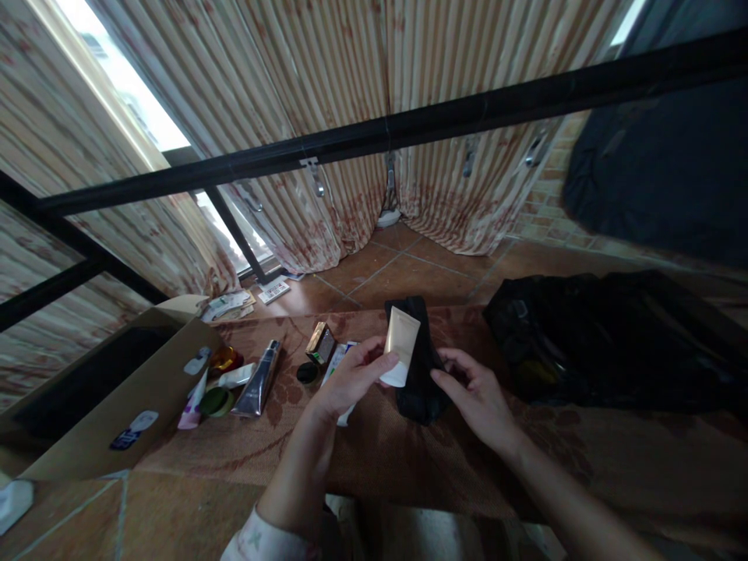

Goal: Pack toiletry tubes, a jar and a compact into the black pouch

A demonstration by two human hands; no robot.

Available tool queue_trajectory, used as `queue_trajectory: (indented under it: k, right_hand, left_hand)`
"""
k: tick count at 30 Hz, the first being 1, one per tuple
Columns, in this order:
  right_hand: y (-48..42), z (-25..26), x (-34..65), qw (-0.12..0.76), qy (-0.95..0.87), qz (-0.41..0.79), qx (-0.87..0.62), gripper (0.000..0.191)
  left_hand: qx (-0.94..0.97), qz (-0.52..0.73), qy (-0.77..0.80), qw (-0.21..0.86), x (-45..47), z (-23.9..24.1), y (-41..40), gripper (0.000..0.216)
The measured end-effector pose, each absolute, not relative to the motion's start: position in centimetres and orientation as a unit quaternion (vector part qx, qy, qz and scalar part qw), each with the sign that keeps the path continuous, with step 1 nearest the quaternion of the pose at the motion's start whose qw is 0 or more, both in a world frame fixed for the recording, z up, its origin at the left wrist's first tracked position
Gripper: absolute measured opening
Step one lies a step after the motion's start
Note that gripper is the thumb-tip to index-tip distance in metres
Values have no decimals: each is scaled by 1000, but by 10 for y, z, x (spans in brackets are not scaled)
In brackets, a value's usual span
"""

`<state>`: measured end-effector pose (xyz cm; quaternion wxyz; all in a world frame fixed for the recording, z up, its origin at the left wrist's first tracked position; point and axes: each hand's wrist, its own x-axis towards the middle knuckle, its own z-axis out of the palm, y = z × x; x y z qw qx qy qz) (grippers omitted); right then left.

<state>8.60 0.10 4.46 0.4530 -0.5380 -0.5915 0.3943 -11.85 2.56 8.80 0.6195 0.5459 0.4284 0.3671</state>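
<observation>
Your left hand is closed around the cap end of a cream squeeze tube. The thumb sits across its lower front, and that grip leaves the flat body clear in front of you. The tube stands nearly upright, crimped end up, just above the patterned tablecloth and against the black pouch. Your right hand curls its fingers onto that pouch's edge, apparently steadying it upright behind the tube. The tube looks pale, matte and unmarked (any print is too small to read), with a whiter cap. More tubes and jars lie beside the cardboard box.
</observation>
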Motion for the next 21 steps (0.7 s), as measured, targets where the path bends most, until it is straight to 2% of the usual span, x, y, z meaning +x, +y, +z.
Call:
queue_trajectory:
  k: [13, 21]
  right_hand:
    - [0, 46, 86, 460, -586, 400, -534, 31]
    - [2, 42, 88, 475, -569, 385, -550, 39]
  left_hand:
    - [539, 376, 426, 622, -118, 92, 25, 44]
    - [538, 393, 431, 608, -121, 96, 22, 43]
